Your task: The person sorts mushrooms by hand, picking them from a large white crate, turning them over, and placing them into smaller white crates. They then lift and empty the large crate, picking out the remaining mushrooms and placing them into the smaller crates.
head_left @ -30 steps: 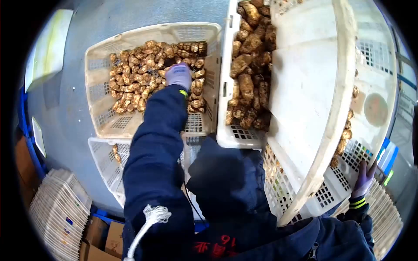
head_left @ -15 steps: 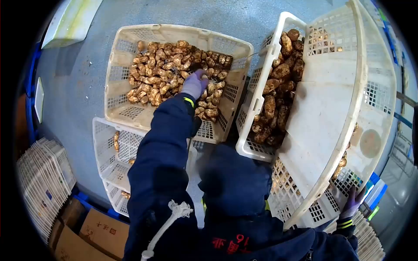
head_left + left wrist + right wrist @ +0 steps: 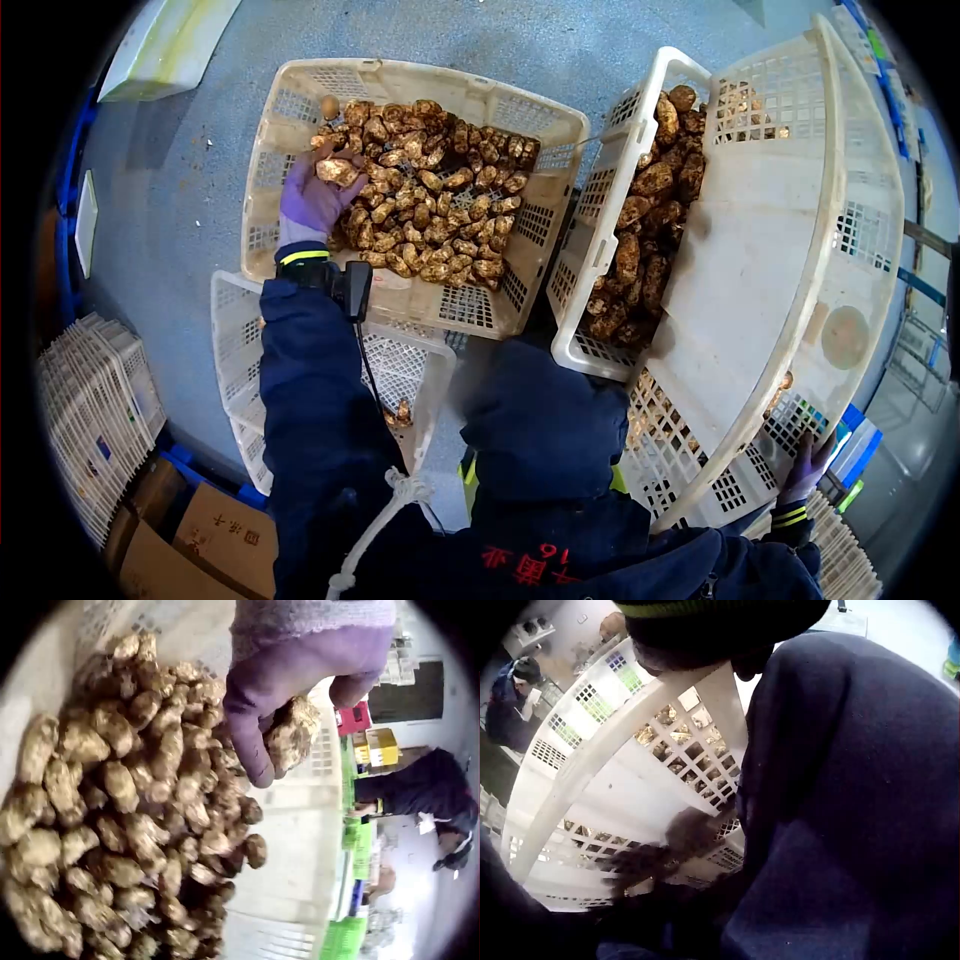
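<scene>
Head view: a large white crate [image 3: 760, 250], tilted on edge, is touched low down by the right hand [image 3: 805, 465]; its grip cannot be told, the wrist view being blurred. Above the basket [image 3: 420, 72] and its heap [image 3: 440, 200], one tuber [image 3: 337, 170] is pinched by the left hand [image 3: 310, 198].

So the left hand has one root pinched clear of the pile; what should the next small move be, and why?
Probably carry the root over the near rim and drop it into the lower basket. The left hand holds it above the full basket, and the lower one holds only a few pieces.
</scene>
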`<state>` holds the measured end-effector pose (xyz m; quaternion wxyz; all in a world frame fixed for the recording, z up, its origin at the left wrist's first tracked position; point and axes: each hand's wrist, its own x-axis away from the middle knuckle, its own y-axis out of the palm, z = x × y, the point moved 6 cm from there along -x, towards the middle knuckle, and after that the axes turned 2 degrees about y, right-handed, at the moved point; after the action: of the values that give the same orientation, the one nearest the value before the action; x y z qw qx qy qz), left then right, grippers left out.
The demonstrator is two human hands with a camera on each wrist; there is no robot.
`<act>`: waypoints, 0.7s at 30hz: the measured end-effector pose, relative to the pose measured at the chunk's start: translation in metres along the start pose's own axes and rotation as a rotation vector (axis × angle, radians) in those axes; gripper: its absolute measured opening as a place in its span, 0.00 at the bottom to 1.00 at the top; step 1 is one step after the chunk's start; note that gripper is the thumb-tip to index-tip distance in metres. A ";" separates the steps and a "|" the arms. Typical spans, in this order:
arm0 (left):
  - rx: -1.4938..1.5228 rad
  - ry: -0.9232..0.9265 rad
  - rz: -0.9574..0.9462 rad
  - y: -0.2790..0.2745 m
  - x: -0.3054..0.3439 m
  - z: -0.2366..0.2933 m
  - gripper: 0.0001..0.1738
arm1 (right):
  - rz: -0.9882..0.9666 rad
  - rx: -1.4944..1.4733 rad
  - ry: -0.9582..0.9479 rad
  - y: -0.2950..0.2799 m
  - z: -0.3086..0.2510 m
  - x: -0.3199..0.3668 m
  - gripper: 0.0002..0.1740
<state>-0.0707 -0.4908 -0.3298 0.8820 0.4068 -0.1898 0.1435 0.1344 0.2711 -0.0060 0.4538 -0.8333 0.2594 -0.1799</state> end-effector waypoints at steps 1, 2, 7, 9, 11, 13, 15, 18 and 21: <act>-0.044 0.061 -0.068 0.021 0.009 0.001 0.26 | -0.011 0.006 0.006 0.000 -0.001 0.000 0.30; -0.088 0.122 -0.136 0.043 0.018 0.001 0.28 | -0.021 0.011 0.012 0.001 -0.003 0.000 0.30; -0.377 0.284 -0.190 0.129 0.058 0.008 0.30 | -0.024 0.005 0.025 0.003 -0.008 0.001 0.30; -0.493 0.285 -0.087 0.149 0.072 0.010 0.27 | -0.029 0.036 0.040 0.000 -0.003 0.000 0.30; -0.581 0.366 -0.121 0.156 0.077 0.013 0.27 | -0.022 0.014 0.040 0.001 -0.005 0.000 0.30; -0.639 0.407 -0.132 0.158 0.079 0.014 0.26 | -0.024 -0.006 0.044 0.001 -0.003 0.000 0.30; -0.667 0.408 -0.122 0.156 0.079 0.014 0.26 | -0.032 -0.024 0.053 0.000 0.002 -0.001 0.30; -0.597 0.322 -0.018 0.131 0.064 0.010 0.26 | -0.040 -0.022 0.071 0.000 0.003 -0.001 0.31; -0.239 0.222 0.177 0.041 0.021 0.002 0.25 | -0.028 0.031 0.055 0.000 -0.002 0.000 0.31</act>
<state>-0.0694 -0.4649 -0.2917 0.9235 0.2624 -0.1423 0.2409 0.1330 0.2698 -0.0047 0.4568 -0.8245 0.2571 -0.2133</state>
